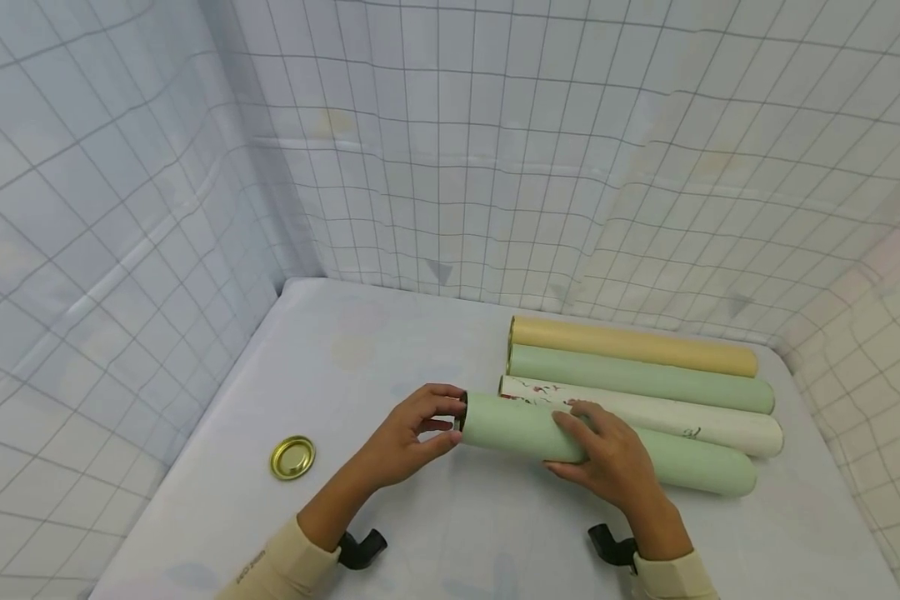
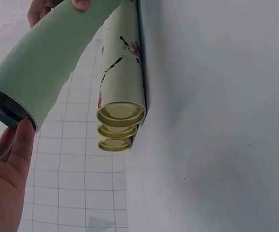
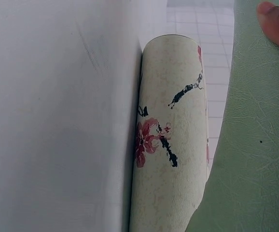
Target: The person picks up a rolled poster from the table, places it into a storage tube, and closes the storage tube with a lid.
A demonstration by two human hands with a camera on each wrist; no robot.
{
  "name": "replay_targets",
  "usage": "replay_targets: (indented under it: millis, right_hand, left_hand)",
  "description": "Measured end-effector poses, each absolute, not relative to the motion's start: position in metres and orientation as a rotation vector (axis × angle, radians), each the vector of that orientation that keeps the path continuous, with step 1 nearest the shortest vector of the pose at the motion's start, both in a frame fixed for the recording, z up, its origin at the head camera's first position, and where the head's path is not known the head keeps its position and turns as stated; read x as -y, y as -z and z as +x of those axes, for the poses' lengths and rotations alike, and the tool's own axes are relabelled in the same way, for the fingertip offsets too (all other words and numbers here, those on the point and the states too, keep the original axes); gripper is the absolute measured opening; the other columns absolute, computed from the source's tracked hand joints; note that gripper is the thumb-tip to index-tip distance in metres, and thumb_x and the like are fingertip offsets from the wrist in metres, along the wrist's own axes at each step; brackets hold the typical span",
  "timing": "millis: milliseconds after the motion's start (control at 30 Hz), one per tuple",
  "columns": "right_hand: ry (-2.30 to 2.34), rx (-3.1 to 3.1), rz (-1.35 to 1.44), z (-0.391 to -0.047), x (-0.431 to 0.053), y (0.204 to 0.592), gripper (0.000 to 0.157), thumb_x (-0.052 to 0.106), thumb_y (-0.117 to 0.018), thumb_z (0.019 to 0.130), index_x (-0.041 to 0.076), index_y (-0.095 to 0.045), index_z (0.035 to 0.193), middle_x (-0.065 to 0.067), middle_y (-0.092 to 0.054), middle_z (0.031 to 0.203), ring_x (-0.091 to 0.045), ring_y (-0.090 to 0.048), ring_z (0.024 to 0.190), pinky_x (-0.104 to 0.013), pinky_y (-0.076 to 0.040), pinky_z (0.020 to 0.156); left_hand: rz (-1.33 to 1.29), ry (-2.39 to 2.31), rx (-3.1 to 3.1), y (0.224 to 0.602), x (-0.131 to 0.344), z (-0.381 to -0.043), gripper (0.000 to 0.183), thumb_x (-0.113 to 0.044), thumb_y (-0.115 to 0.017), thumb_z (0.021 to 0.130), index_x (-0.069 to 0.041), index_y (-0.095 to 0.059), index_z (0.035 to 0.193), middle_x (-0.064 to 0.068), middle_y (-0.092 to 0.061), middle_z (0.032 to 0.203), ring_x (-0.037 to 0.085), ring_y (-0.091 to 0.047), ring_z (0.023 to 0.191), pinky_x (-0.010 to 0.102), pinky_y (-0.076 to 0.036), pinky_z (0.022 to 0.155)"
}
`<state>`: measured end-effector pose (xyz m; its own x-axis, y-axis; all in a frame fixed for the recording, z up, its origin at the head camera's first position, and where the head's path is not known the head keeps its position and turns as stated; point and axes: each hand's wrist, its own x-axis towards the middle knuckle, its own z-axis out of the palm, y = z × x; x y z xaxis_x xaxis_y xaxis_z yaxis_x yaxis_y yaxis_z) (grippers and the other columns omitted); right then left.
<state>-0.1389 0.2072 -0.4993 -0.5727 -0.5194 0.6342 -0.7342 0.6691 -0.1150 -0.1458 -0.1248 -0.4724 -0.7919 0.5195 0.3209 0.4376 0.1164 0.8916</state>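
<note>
A light green cardboard tube (image 1: 521, 427) is held slantwise in front of the other tubes, its left end raised. That left end has no lid, and its dark hollow mouth (image 2: 6, 107) shows in the left wrist view. My left hand (image 1: 412, 437) holds the rim of this mouth with its fingertips. My right hand (image 1: 607, 454) grips the tube around its middle, thumb on the near side and fingers over the top. In the right wrist view a fingertip (image 3: 270, 12) lies on the green surface. A round gold metal lid (image 1: 292, 457) lies on the table at left.
Behind the held tube lie a white tube with painted red blossoms (image 1: 637, 410), another green tube (image 1: 637, 377) and a yellow tube (image 1: 637, 343), side by side. Gold lids (image 2: 121, 114) close their left ends. Grid-patterned cloth walls (image 1: 450, 167) surround the white table (image 1: 420, 542).
</note>
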Motion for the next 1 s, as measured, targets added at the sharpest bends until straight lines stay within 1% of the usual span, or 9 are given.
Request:
replay_targets:
  millis: [33, 233, 467, 533, 600, 733, 767, 833, 1000]
  right_hand:
    - [-0.498, 2.316, 0.965, -0.139, -0.207, 0.499, 0.063, 0.064, -0.061, 0.087, 0.01, -0.067, 0.118, -0.018, -0.063, 0.113, -0.032, -0.066, 0.093, -0.048, -0.056, 0.074]
    - [-0.498, 2.311, 0.958, -0.138, -0.208, 0.499, 0.064, 0.064, -0.06, 0.087, 0.01, -0.066, 0.119, -0.018, -0.063, 0.114, -0.032, -0.066, 0.094, -0.047, -0.056, 0.074]
    - [-0.512, 2.285, 0.98, -0.14, -0.209, 0.499, 0.062, 0.061, -0.069, 0.084, 0.009, -0.067, 0.118, -0.017, -0.063, 0.113, -0.031, -0.066, 0.092, -0.046, -0.056, 0.072]
    - [-0.507, 2.279, 0.981, -0.14, -0.209, 0.498, 0.063, 0.058, -0.076, 0.08, 0.009, -0.067, 0.118, -0.017, -0.063, 0.112, -0.031, -0.066, 0.091, -0.046, -0.056, 0.072]
    - [-0.502, 2.277, 0.978, -0.141, -0.208, 0.497, 0.063, 0.059, -0.074, 0.081, 0.008, -0.067, 0.117, -0.017, -0.063, 0.112, -0.031, -0.066, 0.09, -0.046, -0.056, 0.071]
    - [-0.511, 2.288, 0.963, -0.14, -0.207, 0.496, 0.063, 0.062, -0.068, 0.084, 0.008, -0.067, 0.117, -0.017, -0.063, 0.111, -0.031, -0.066, 0.088, -0.046, -0.056, 0.07]
    - [-0.519, 2.292, 0.959, -0.139, -0.207, 0.496, 0.063, 0.064, -0.062, 0.087, 0.008, -0.067, 0.117, -0.017, -0.063, 0.111, -0.031, -0.066, 0.088, -0.046, -0.056, 0.07]
    - [-0.53, 2.299, 0.954, -0.139, -0.207, 0.496, 0.064, 0.064, -0.061, 0.087, 0.008, -0.067, 0.117, -0.017, -0.063, 0.111, -0.031, -0.066, 0.087, -0.046, -0.056, 0.069]
    - [-0.538, 2.303, 0.948, -0.138, -0.206, 0.496, 0.064, 0.064, -0.061, 0.087, 0.008, -0.067, 0.117, -0.017, -0.063, 0.109, -0.031, -0.066, 0.086, -0.046, -0.056, 0.069]
  left_hand:
    - [0.99, -1.789, -2.29, 0.472, 0.124, -0.146, 0.035, -0.001, -0.07, 0.092, -0.002, -0.059, 0.125, 0.014, -0.049, 0.138, 0.03, -0.058, 0.119, 0.04, -0.053, 0.093]
    - [0.99, -1.753, -2.333, 0.474, 0.13, -0.147, 0.03, -0.008, -0.069, 0.094, -0.011, -0.061, 0.123, 0.005, -0.05, 0.138, 0.022, -0.059, 0.117, 0.035, -0.054, 0.093]
    - [0.894, -1.631, -2.529, 0.473, 0.161, -0.148, 0.026, -0.017, -0.07, 0.095, -0.019, -0.064, 0.121, -0.002, -0.053, 0.136, 0.016, -0.059, 0.115, 0.036, -0.055, 0.09]
    - [0.85, -1.585, -2.57, 0.475, 0.175, -0.147, 0.026, -0.017, -0.07, 0.095, -0.019, -0.064, 0.12, -0.002, -0.054, 0.135, 0.016, -0.059, 0.115, 0.035, -0.055, 0.09]
    - [0.81, -1.568, -2.579, 0.476, 0.191, -0.146, 0.026, -0.016, -0.07, 0.095, -0.018, -0.064, 0.12, -0.002, -0.054, 0.135, 0.021, -0.059, 0.115, 0.034, -0.054, 0.09]
    - [0.747, -1.507, -2.624, 0.481, 0.225, -0.144, 0.028, -0.015, -0.07, 0.095, -0.015, -0.063, 0.122, 0.001, -0.054, 0.134, 0.023, -0.06, 0.112, 0.034, -0.055, 0.089]
    - [0.738, -1.48, -2.643, 0.482, 0.234, -0.143, 0.029, -0.016, -0.07, 0.095, -0.015, -0.063, 0.123, 0.002, -0.054, 0.134, 0.024, -0.06, 0.112, 0.035, -0.055, 0.089]
    - [0.719, -1.391, -2.702, 0.483, 0.25, -0.142, 0.03, -0.018, -0.07, 0.095, -0.014, -0.062, 0.124, 0.002, -0.056, 0.131, 0.023, -0.06, 0.112, 0.038, -0.055, 0.089]
    - [0.683, -1.288, -2.703, 0.481, 0.281, -0.137, 0.035, -0.021, -0.071, 0.094, -0.012, -0.061, 0.127, 0.007, -0.06, 0.128, 0.032, -0.059, 0.114, 0.045, -0.053, 0.091]
